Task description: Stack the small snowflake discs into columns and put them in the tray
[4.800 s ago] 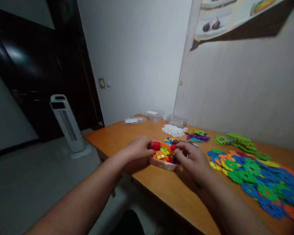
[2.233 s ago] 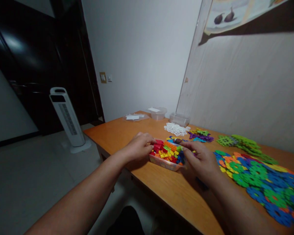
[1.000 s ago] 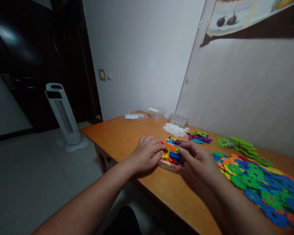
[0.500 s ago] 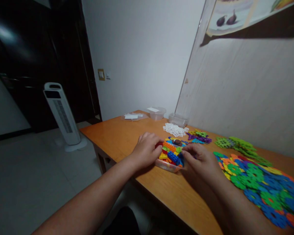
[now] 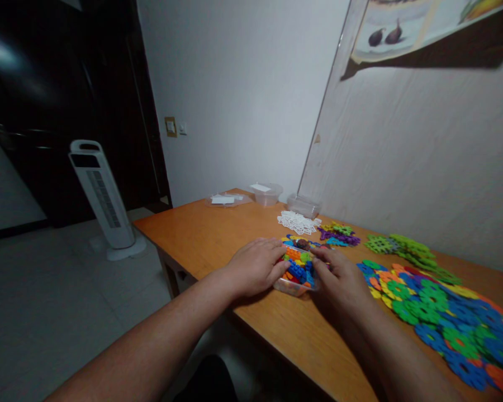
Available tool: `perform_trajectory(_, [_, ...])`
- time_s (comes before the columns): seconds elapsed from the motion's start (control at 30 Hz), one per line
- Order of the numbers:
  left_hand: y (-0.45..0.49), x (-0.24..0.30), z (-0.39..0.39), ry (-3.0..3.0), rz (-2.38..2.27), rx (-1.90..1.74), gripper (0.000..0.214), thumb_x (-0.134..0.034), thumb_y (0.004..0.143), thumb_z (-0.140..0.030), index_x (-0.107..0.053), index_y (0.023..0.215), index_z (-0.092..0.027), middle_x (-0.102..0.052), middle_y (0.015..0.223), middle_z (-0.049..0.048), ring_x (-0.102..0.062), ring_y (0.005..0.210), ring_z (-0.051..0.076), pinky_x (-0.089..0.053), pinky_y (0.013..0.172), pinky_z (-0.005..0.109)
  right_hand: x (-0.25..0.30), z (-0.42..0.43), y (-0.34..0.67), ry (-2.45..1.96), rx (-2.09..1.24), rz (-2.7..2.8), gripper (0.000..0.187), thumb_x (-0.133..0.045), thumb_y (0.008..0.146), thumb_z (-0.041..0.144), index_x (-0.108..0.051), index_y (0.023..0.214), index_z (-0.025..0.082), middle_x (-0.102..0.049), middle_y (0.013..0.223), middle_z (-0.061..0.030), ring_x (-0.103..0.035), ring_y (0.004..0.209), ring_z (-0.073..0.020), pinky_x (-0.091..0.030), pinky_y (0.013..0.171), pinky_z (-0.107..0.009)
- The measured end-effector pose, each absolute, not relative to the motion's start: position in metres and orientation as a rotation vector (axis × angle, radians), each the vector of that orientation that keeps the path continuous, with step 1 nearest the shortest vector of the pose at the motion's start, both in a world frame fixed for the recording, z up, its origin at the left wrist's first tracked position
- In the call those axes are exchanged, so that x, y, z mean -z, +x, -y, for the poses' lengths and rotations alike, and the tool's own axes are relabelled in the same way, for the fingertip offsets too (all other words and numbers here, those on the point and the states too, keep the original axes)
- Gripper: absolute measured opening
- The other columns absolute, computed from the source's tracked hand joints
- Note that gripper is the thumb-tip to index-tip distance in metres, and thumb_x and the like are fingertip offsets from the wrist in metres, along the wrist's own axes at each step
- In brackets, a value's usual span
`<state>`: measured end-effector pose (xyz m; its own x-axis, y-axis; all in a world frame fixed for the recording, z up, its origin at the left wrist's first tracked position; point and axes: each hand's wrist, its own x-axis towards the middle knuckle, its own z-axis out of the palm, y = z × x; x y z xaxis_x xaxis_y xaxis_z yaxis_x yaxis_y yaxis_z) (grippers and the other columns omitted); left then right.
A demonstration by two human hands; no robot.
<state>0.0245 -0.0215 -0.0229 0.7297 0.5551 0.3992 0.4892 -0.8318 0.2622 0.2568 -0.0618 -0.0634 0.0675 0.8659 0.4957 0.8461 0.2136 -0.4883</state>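
Note:
A small clear container (image 5: 295, 288) heaped with coloured building bricks (image 5: 298, 263) stands near the front edge of an orange wooden table (image 5: 218, 234). My left hand (image 5: 257, 267) cups its left side, fingers curled over the bricks. My right hand (image 5: 339, 276) is closed against its right side, fingertips on the bricks at the rim. What lies under either set of fingertips is hidden.
A wide mat of joined blue, green and orange snowflake pieces (image 5: 436, 312) lies to the right. Behind are green pieces (image 5: 406, 248), purple and green ones (image 5: 339, 233), white ones (image 5: 298, 222) and clear tubs (image 5: 267, 192). A white tower fan (image 5: 103, 198) stands on the floor at left.
My left hand has slid further over the bricks and both hands have drawn closer round the container. The view has shifted slightly.

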Motion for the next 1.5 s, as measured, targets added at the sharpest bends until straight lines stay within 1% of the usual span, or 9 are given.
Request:
perform_trajectory(0.2, [0.025, 0.019, 0.021, 2.7, -0.912, -0.72, 0.036, -0.051, 0.092, -0.044, -0.063, 0.117, -0.021, -0.066, 0.112, 0.0091, -0.06, 0.102, 0.024, -0.047, 0.09, 0.038, 0.063, 0.064, 0.246, -1.441, -0.026, 1.89, 0.037, -0.052, 0.092, 0.039, -0.07, 0.121, 0.023, -0.066, 0.13, -0.0097, -0.059, 0.121, -0.0269, -0.044, 0.105, -0.048])
perform_trajectory(0.37, [0.02, 0.018, 0.014, 2.523, -0.811, -0.781, 0.04, -0.044, 0.096, -0.044, -0.064, 0.121, -0.021, -0.067, 0.119, 0.0088, -0.06, 0.109, 0.023, -0.046, 0.098, 0.038, 0.061, 0.067, 0.243, -1.451, -0.027, 1.817, 0.035, -0.056, 0.09, 0.036, -0.071, 0.117, 0.021, -0.068, 0.127, -0.0098, -0.061, 0.118, -0.0271, -0.046, 0.103, -0.048])
perform_trajectory(0.5, [0.015, 0.028, -0.001, 2.176, -0.871, -1.101, 0.044, -0.042, 0.097, -0.043, -0.065, 0.126, -0.019, -0.061, 0.135, 0.0096, -0.053, 0.126, 0.023, -0.036, 0.112, 0.04, 0.055, 0.071, 0.239, -1.373, -0.044, 1.874, 0.039, -0.05, 0.094, 0.038, -0.067, 0.126, 0.023, -0.062, 0.137, -0.009, -0.054, 0.129, -0.0254, -0.04, 0.111, -0.048])
perform_trajectory(0.6, [0.013, 0.044, -0.014, 1.837, -0.906, -1.222, 0.046, -0.046, 0.094, -0.044, -0.065, 0.125, -0.017, -0.062, 0.134, 0.0114, -0.056, 0.124, 0.024, -0.038, 0.111, 0.039, 0.055, 0.072, 0.237, -1.368, -0.047, 1.968, 0.036, -0.049, 0.093, 0.032, -0.071, 0.12, 0.022, -0.061, 0.137, -0.01, -0.049, 0.135, -0.0271, -0.036, 0.113, -0.052])
perform_trajectory(0.73, [0.015, 0.064, -0.023, 1.496, -0.869, -1.264, 0.047, -0.05, 0.092, -0.047, -0.067, 0.122, -0.015, -0.063, 0.133, 0.0126, -0.057, 0.123, 0.024, -0.04, 0.11, 0.039, 0.055, 0.073, 0.236, -1.367, -0.063, 1.929, 0.031, -0.051, 0.092, 0.032, -0.072, 0.112, 0.021, -0.065, 0.132, -0.0113, -0.053, 0.13, -0.0267, -0.04, 0.111, -0.05])
perform_trajectory(0.8, [0.017, 0.069, -0.023, 1.384, -0.813, -1.254, 0.048, -0.051, 0.091, -0.05, -0.068, 0.119, -0.014, -0.064, 0.131, 0.0122, -0.057, 0.123, 0.025, -0.039, 0.11, 0.04, 0.055, 0.075, 0.235, -1.391, -0.067, 1.926, 0.038, -0.054, 0.092, 0.04, -0.066, 0.123, 0.023, -0.061, 0.136, -0.0108, -0.052, 0.131, -0.0274, -0.041, 0.11, -0.051])
perform_trajectory(0.97, [0.017, 0.074, -0.021, 1.181, -0.702, -1.127, 0.069, -0.047, 0.089, -0.065, -0.06, 0.13, -0.012, -0.062, 0.133, 0.0175, -0.059, 0.121, 0.029, -0.043, 0.106, 0.043, 0.058, 0.075, 0.23, -1.514, -0.012, 2.031, 0.078, -0.068, 0.078, 0.059, -0.046, 0.146, 0.027, -0.045, 0.152, -0.0126, -0.04, 0.139, -0.0338, -0.036, 0.111, -0.057])
perform_trajectory(1.2, [0.015, 0.072, -0.018, 1.181, -0.659, -1.033, 0.074, -0.042, 0.089, -0.069, -0.052, 0.138, -0.014, -0.054, 0.143, 0.0161, -0.054, 0.128, 0.031, -0.042, 0.107, 0.044, 0.06, 0.071, 0.237, -1.593, 0.015, 2.066, 0.092, -0.07, 0.073, 0.06, -0.037, 0.152, 0.026, -0.038, 0.156, -0.0134, -0.034, 0.143, -0.0361, -0.034, 0.111, -0.057])
perform_trajectory(1.5, [0.012, 0.067, -0.016, 1.186, -0.639, -1.062, 0.083, -0.024, 0.089, -0.076, -0.038, 0.149, -0.02, -0.046, 0.15, 0.0145, -0.048, 0.136, 0.027, -0.035, 0.113, 0.043, 0.054, 0.072, 0.231, -1.544, 0.043, 1.971, 0.073, -0.068, 0.078, 0.052, -0.05, 0.143, 0.026, -0.053, 0.138, -0.0126, -0.05, 0.128, -0.0317, -0.044, 0.106, -0.048])
